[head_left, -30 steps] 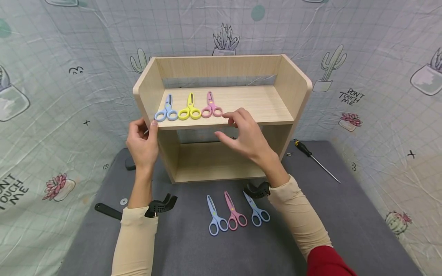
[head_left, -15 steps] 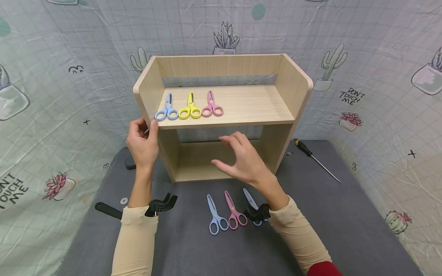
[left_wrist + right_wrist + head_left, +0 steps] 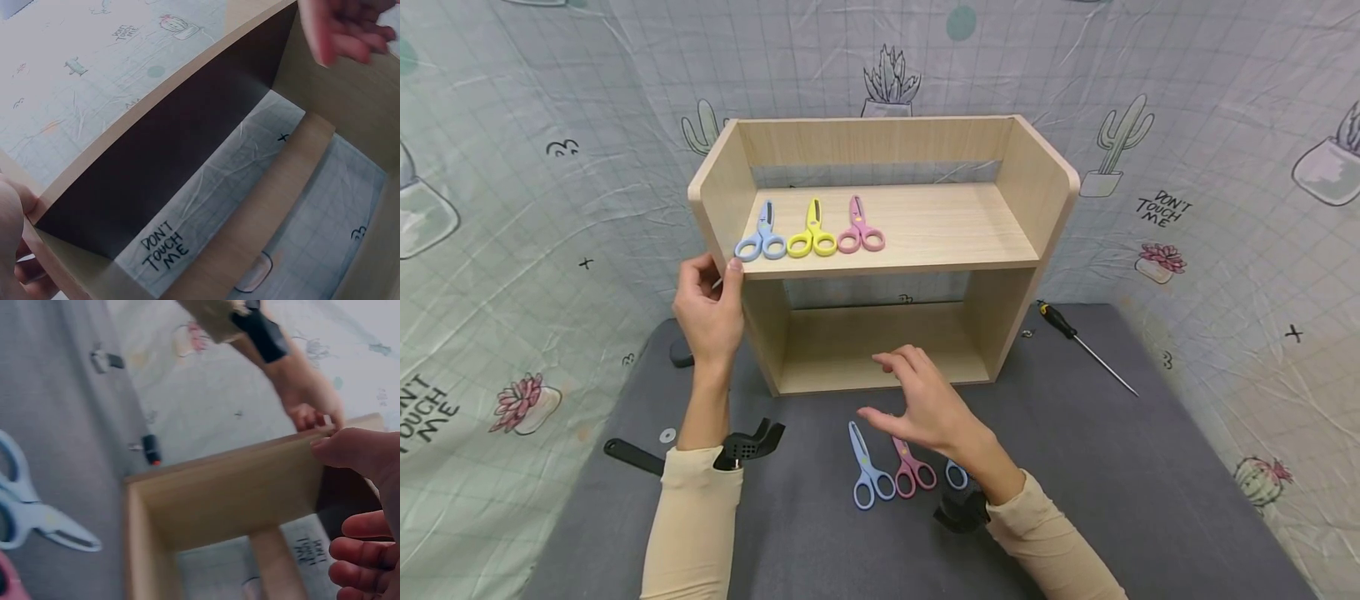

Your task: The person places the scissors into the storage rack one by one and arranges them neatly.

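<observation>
My left hand [image 3: 709, 304] grips the left side of a two-tier wooden shelf [image 3: 880, 270], thumb at the front edge of its upper board and fingers bent behind the side panel. Blue scissors [image 3: 762, 242], yellow scissors [image 3: 812, 237] and pink scissors [image 3: 859, 233] stand in a row on the upper board. Over the table, in front of the lower tier, my right hand [image 3: 928, 404] holds nothing, thumb and fingers spread apart. Beneath it lie blue scissors [image 3: 869, 475], pink scissors [image 3: 913, 471] and a second blue pair [image 3: 957, 475], the last mostly hidden by my wrist.
A screwdriver [image 3: 1086, 346] lies right of the shelf, with a small metal piece [image 3: 1027, 333] beside it. On the left are a black handle [image 3: 632, 456], partly under my sleeve, a round washer [image 3: 667, 435] and a dark object [image 3: 681, 354]. Printed cloth surrounds the grey table [image 3: 805, 542].
My right hand has come down from beside the pink scissors on the upper board, past the lower tier, to above the scissors on the table. My left hand has kept its grip.
</observation>
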The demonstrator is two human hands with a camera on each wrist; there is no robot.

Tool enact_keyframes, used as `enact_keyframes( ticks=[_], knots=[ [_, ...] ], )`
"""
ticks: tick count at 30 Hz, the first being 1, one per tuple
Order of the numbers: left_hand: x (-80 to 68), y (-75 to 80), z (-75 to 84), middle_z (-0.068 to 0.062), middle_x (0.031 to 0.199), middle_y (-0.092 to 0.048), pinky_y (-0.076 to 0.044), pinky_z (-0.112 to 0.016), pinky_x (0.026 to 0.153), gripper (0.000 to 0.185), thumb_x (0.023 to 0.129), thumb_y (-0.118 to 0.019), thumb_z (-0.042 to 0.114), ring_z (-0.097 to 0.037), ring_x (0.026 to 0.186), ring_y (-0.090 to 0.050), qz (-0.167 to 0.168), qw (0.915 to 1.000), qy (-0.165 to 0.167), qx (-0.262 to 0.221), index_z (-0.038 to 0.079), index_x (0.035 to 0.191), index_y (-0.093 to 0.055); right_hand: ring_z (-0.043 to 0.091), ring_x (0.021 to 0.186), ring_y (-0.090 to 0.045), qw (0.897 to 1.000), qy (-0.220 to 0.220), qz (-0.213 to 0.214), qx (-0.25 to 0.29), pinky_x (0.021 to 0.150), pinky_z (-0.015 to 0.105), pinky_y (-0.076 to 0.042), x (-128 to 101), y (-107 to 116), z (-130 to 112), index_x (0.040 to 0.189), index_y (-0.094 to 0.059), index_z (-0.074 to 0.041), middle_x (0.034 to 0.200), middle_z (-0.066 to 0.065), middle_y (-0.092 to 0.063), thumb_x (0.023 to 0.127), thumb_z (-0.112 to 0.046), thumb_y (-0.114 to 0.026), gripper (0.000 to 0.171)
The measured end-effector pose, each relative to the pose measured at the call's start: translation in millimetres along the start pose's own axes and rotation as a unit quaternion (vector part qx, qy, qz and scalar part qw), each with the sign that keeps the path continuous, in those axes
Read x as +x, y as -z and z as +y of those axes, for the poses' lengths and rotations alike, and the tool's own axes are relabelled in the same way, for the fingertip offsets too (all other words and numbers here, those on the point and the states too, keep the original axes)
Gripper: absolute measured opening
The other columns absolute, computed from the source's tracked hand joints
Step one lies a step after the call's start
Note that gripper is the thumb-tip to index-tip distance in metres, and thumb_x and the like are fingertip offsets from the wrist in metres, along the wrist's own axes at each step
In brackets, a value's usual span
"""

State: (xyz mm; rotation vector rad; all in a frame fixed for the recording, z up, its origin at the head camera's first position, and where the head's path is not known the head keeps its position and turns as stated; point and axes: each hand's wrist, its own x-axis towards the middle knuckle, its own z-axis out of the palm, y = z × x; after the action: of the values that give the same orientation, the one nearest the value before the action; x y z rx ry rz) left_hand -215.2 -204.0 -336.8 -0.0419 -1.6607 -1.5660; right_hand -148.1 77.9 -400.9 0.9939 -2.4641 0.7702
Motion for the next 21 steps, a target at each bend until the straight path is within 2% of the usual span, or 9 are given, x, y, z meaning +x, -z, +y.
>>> enact_keyframes(
  ticks=[9, 15, 21],
  knots=[
    [0.4, 0.1, 0.7, -0.005, 0.106, -0.066, -0.056, -0.027, 0.091, 0.035, 0.093, -0.069, 0.016, -0.011, 0.101, -0.067, 0.004, 1.0000, 0.000, 0.002, -0.007, 0.118, -0.061, 0.020, 0.105, -0.057, 0.998, 0.021, -0.032, -0.047, 0.092, 0.036, -0.051, -26.7, -28.4, 6.0, 0.128, -0.061, -0.006, 0.112, 0.004, -0.060, 0.075, -0.050, -0.083, 0.072],
    [0.1, -0.3, 0.3, -0.003, 0.105, -0.065, -0.056, -0.026, 0.090, 0.035, 0.094, -0.068, 0.017, -0.011, 0.099, -0.067, 0.003, 1.0000, -0.003, 0.003, -0.008, 0.117, -0.061, 0.017, 0.098, -0.056, 0.996, 0.009, -0.065, -0.059, 0.085, 0.033, -0.051, -42.3, -46.4, 8.2, 0.126, -0.063, -0.008, 0.107, 0.001, -0.060, 0.076, -0.056, -0.079, 0.071],
    [-0.1, -0.4, 0.2, -0.009, 0.108, -0.066, -0.056, -0.026, 0.091, 0.033, 0.094, -0.068, 0.016, -0.012, 0.101, -0.068, 0.003, 1.0000, -0.002, 0.008, -0.006, 0.117, -0.062, 0.014, 0.094, -0.054, 0.994, 0.000, -0.090, -0.064, 0.083, 0.031, -0.050, -56.8, -63.4, 9.5, 0.124, -0.064, -0.009, 0.104, 0.000, -0.059, 0.075, -0.059, -0.078, 0.071]
  ],
)
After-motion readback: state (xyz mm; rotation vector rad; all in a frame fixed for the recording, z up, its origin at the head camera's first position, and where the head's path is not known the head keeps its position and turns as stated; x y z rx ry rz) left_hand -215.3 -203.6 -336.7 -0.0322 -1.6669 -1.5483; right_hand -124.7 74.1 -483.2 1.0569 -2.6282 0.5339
